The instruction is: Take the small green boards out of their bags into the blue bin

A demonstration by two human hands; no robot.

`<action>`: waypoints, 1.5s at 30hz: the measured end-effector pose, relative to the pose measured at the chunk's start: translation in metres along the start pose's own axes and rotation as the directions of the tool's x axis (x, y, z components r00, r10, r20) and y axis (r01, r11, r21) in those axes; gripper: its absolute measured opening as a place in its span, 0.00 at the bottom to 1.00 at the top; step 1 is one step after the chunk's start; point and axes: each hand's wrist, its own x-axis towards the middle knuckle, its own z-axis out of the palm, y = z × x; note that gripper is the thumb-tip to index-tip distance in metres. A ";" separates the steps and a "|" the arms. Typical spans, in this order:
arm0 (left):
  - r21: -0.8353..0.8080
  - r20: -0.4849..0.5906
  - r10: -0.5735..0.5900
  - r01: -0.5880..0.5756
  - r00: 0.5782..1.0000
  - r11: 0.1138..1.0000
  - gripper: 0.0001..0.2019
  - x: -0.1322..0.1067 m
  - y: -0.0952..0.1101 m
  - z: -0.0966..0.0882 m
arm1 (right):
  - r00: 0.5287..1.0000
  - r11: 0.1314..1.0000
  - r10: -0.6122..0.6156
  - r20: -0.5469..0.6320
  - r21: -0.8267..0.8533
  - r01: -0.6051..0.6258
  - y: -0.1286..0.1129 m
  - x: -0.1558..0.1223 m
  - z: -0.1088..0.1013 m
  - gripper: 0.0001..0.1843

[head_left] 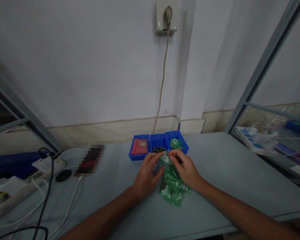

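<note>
My left hand [146, 175] pinches the left side of a small plastic bag [166, 157] with whitish contents. The fingers of my right hand [186, 167] close on the right side of the same bag; some of its fingertips are hidden. Just below, several green plastic bags [172, 188] with whitish pieces inside lie on the table. Beyond the hands stand three joined blue bins. Pink-red bags fill the left bin [131, 154], small black parts lie in the middle bin [158, 138], and green bags rest in the right bin [185, 146].
At the left, a pixelated phone-like object [90, 160] is joined to a white cable [71, 203]. A round black disc [63, 175] and a power strip [22, 193] with plugs and cords lie beyond it. Metal frames rise on both sides of the grey table [230, 166], against the wall.
</note>
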 end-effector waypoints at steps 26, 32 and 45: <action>-0.008 0.046 -0.171 0.172 0.984 0.985 0.19 0.004 0.005 -0.005 | 0.993 0.990 -0.117 0.017 -0.072 0.118 -0.005 -0.004 0.002 0.08; -0.048 0.042 -0.200 0.202 0.979 0.978 0.21 0.002 0.001 -0.004 | 0.967 0.963 -0.249 0.061 -0.091 0.254 -0.007 -0.001 -0.001 0.15; -0.055 -0.003 -0.161 0.160 0.987 0.986 0.15 0.004 0.005 -0.004 | 0.979 0.978 -0.199 0.054 -0.054 0.201 -0.007 0.000 -0.003 0.09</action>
